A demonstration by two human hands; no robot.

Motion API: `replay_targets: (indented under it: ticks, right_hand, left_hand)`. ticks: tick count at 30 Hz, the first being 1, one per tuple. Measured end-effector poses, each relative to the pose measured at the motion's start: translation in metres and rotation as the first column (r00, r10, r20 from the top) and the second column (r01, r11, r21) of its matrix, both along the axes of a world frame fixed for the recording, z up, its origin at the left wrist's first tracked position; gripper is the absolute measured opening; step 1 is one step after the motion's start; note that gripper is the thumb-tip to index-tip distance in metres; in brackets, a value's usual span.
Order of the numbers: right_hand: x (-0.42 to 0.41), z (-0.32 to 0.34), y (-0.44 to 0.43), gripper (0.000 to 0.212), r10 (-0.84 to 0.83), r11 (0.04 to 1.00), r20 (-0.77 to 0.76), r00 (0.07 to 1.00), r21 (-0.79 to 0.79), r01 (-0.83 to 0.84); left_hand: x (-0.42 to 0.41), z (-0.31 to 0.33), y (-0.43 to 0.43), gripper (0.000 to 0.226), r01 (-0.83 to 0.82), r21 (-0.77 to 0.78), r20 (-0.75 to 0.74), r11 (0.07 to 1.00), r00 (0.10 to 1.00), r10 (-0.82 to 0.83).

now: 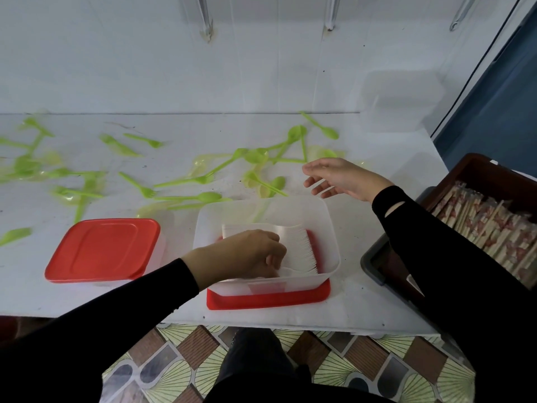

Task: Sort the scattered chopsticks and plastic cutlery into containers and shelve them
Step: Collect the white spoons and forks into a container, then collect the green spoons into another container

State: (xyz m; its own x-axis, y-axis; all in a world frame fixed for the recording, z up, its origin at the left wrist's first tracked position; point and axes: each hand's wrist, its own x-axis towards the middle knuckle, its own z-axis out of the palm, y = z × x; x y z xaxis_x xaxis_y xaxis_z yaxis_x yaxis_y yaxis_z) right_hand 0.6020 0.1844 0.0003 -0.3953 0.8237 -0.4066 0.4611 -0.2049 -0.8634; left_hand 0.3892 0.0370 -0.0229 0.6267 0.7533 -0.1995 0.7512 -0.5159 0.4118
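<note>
Black long sleeves (122, 303), small slit (394, 208) in right sleeve (441, 245), dark trousers (255, 362).

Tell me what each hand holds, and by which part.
The left hand grips the white forks in the clear container by their handle ends. The right hand, open, holds nothing.

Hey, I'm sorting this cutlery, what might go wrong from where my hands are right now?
1. The clear container sits on a red lid near the front edge of the table; your left hand, gripping the white forks inside, might slide it off.
2. The green spoons and forks lie overlapping, so your open right hand may pick up mixed kinds.
</note>
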Motion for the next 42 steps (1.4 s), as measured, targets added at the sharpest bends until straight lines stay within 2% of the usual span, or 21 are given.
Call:
replay_targets:
  ticks: [4,6,9,12,14,16,19,21,22,24,26,29,31,33,35,39,40,42]
  right_hand:
    - [-0.016,0.005,-0.013,0.025,-0.011,0.998,-0.003,1.0,0.065,0.011]
    - [-0.034,0.015,-0.021,0.023,0.032,0.992,-0.001,0.999,0.118,-0.031]
    - [-0.066,0.03,-0.031,0.02,0.08,0.985,-0.03,0.996,0.157,-0.075]
    - [-0.117,0.042,-0.043,0.02,0.131,0.977,-0.058,0.99,0.178,-0.119]
    - [-0.151,0.047,-0.053,0.018,0.155,0.973,-0.066,0.986,0.184,-0.14]
    - [-0.195,0.048,-0.07,0.02,0.163,0.976,-0.1,0.981,0.163,-0.146]
    - [-0.245,0.047,-0.101,0.025,0.144,0.989,-0.147,0.978,0.059,-0.137]
    - [-0.274,0.038,-0.119,0.031,0.132,0.99,-0.113,0.985,0.06,-0.126]
    - [-0.288,0.03,-0.127,0.035,0.12,0.988,-0.059,0.991,0.1,-0.114]
    - [-0.304,0.013,-0.14,0.044,0.05,0.989,0.052,0.997,0.137,-0.056]
    - [-0.311,-0.004,-0.155,0.053,-0.048,0.999,0.081,0.996,-0.001,0.049]
    - [-0.318,-0.023,-0.173,0.056,-0.222,0.93,-0.038,0.974,-0.308,0.2]
    - [-0.311,-0.029,-0.174,0.055,-0.31,0.894,-0.108,0.945,-0.372,0.25]
    - [-0.306,-0.031,-0.178,0.042,-0.382,0.873,-0.153,0.912,-0.384,0.301]
    - [-0.3,-0.033,-0.186,0.026,-0.385,0.886,-0.18,0.905,-0.348,0.307]
    - [-0.296,-0.033,-0.203,0.022,-0.383,0.905,-0.267,0.885,-0.303,0.3]
    - [-0.298,-0.031,-0.207,0.027,-0.351,0.919,-0.293,0.889,-0.291,0.266]
    - [-0.304,-0.027,-0.212,0.052,-0.314,0.931,-0.341,0.886,-0.295,0.216]
  left_hand:
    - [0.004,0.002,0.004,0.02,-0.005,-0.052,0.018,0.999,1.0,0.006]
    - [-0.004,0.01,0.005,0.028,-0.061,-0.017,0.154,0.998,0.986,0.063]
    - [-0.028,0.029,0.005,0.04,-0.286,0.112,0.443,0.952,0.871,0.209]
    - [-0.083,0.044,0.003,0.046,-0.504,0.248,0.53,0.827,0.785,0.319]
    - [-0.121,0.04,0.0,0.045,-0.613,0.254,0.482,0.748,0.751,0.452]
    - [-0.162,0.036,-0.018,0.054,-0.672,0.251,0.318,0.697,0.737,0.596]
    - [-0.192,0.023,-0.053,0.098,-0.644,0.203,-0.053,0.738,0.745,0.665]
    - [-0.198,0.013,-0.073,0.121,-0.617,0.126,-0.203,0.777,0.75,0.629]
    - [-0.2,0.007,-0.082,0.124,-0.6,0.118,-0.25,0.791,0.753,0.608]
    - [-0.198,-0.005,-0.086,0.107,-0.563,0.163,-0.289,0.81,0.758,0.585]
    - [-0.198,-0.008,-0.086,0.097,-0.54,0.184,-0.307,0.821,0.762,0.57]
    - [-0.204,-0.007,-0.086,0.096,-0.482,0.156,-0.376,0.862,0.779,0.503]
    - [-0.201,-0.007,-0.083,0.084,-0.462,0.183,-0.365,0.868,0.788,0.496]
    - [-0.201,-0.006,-0.082,0.075,-0.458,0.255,-0.284,0.852,0.806,0.519]
    - [-0.204,-0.017,-0.082,0.063,-0.399,0.328,-0.262,0.857,0.833,0.488]
    - [-0.215,-0.009,-0.086,0.053,-0.381,0.519,-0.076,0.765,0.871,0.485]
    - [-0.222,-0.004,-0.086,0.055,-0.418,0.519,-0.004,0.745,0.871,0.492]
    - [-0.236,0.011,-0.086,0.062,-0.508,0.443,0.203,0.739,0.859,0.469]
